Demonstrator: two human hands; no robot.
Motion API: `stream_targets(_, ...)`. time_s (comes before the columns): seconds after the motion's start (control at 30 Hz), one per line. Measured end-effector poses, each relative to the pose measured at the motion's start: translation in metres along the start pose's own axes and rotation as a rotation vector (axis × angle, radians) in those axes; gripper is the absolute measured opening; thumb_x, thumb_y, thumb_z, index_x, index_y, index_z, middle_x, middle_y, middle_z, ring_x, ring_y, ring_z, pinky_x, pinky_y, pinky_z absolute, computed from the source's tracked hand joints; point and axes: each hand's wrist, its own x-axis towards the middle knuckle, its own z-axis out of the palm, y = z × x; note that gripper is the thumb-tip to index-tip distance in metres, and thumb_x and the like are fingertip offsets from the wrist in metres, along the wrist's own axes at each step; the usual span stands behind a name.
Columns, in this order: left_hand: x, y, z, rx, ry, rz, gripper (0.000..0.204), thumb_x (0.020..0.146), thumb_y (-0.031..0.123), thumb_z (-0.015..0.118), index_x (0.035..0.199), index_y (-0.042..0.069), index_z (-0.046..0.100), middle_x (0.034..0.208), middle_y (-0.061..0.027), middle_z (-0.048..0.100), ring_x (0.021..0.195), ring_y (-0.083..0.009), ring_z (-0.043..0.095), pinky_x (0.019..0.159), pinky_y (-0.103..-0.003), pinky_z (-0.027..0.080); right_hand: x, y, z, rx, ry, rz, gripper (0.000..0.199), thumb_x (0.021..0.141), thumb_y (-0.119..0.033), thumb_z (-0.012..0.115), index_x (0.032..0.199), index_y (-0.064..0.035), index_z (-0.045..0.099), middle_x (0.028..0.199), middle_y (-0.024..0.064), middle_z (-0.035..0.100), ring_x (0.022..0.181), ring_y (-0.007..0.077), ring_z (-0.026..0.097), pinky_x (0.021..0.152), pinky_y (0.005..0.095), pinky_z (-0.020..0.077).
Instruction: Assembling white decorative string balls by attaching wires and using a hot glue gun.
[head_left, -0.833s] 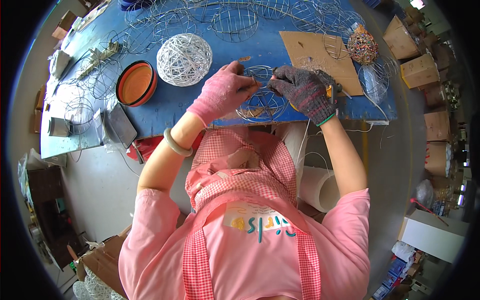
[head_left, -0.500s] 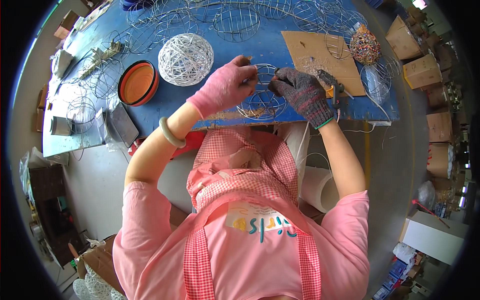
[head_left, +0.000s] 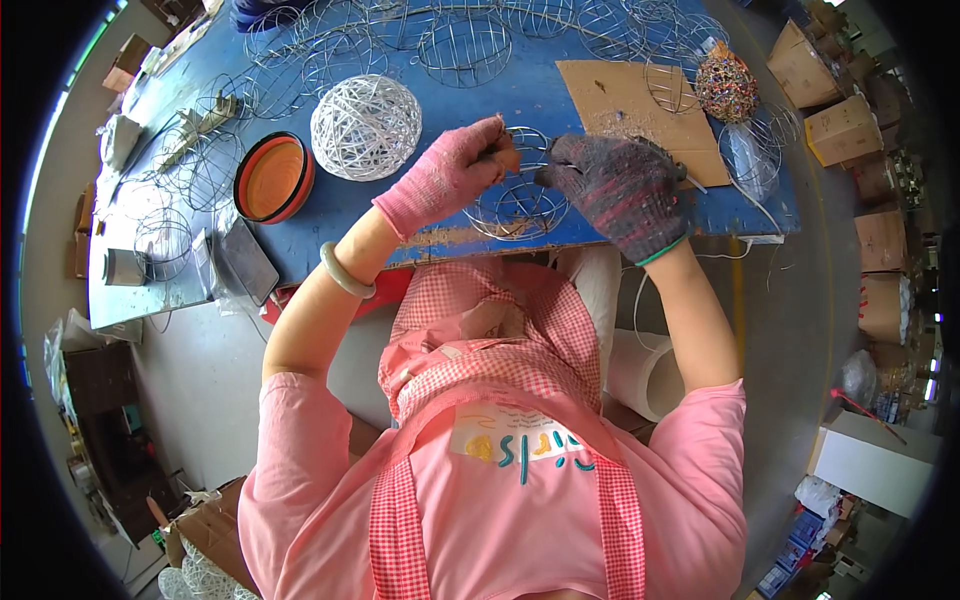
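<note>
A small round wire frame rests at the table's front edge, between my hands. My left hand, in a pink glove with bare fingertips, has its fingers curled in at the frame's upper left side. My right hand, in a dark grey knitted glove with a green cuff edge, has its thumb and finger closed in at the frame's right side. Both seem to grip its wires, though the exact contact is small and partly hidden. A glue gun lies behind my right hand, mostly covered by it.
A white woven ball and an orange bowl with a black rim stand left of my hands. Cardboard lies behind my right hand, with a multicoloured ball beyond. Several wire frames line the blue table's far side.
My right hand has turned flatter and spread further right, now covering most of the glue gun. My left hand has shifted only slightly. The view has moved a little.
</note>
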Motion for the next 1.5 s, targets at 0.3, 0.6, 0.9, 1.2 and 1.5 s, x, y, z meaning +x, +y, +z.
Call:
stream_targets(0.3,-0.001,0.009,0.009,0.172,0.087,0.049,0.010,0.084,0.001,0.063,0.091,0.000,0.056,0.076,-0.0059,0.059,0.063,-0.0110,0.053,0.060,-0.027,0.049,0.020,-0.018,0.010,0.537,0.253,0.167,0.028,0.085,-0.040,0.065,0.089,-0.0125,0.069,0.089,0.0119,0.068,0.077,0.0335,0.065,0.066,0.0404,0.0519)
stream_targets(0.6,-0.007,-0.016,-0.007,-0.239,0.007,-0.093,0.015,0.094,0.011,0.060,0.104,0.000,0.062,0.090,-0.0048,0.066,0.078,-0.0101,0.063,0.069,-0.023,0.053,0.003,0.011,0.045,1.066,0.305,0.331,0.019,0.092,-0.026,0.063,0.097,-0.0083,0.068,0.084,0.0039,0.068,0.075,0.0115,0.063,0.070,0.0275,0.0512)
stream_targets(0.9,-0.013,-0.008,-0.028,-0.231,-0.058,-0.220,0.014,0.084,0.002,0.066,0.096,-0.005,0.065,0.086,-0.0048,0.065,0.078,-0.0107,0.062,0.075,-0.026,0.053,-0.041,0.061,0.070,0.419,0.126,0.624,0.031,0.088,-0.035,0.063,0.098,-0.0060,0.066,0.092,0.0133,0.070,0.085,0.0287,0.068,0.072,0.0395,0.0517)
stream_targets(1.2,-0.016,0.018,-0.013,0.290,-0.025,-0.044,0.008,0.083,0.003,0.067,0.091,0.002,0.066,0.075,-0.0015,0.061,0.073,-0.0048,0.055,0.066,-0.024,0.048,-0.030,0.065,0.088,0.046,-0.441,0.749,0.040,0.084,-0.035,0.062,0.107,-0.0016,0.062,0.097,0.0210,0.069,0.093,0.0346,0.068,0.077,0.0450,0.0541)
stream_targets(1.5,-0.036,0.011,-0.017,1.048,0.086,0.634,0.023,0.073,0.008,0.070,0.095,0.007,0.063,0.103,-0.0092,0.066,0.085,-0.0255,0.068,0.071,-0.034,0.056,-0.062,0.069,0.086,0.731,-0.079,0.948,0.049,0.080,-0.033,0.066,0.116,-0.0004,0.054,0.107,0.0217,0.066,0.096,0.0277,0.066,0.082,0.0355,0.0525)
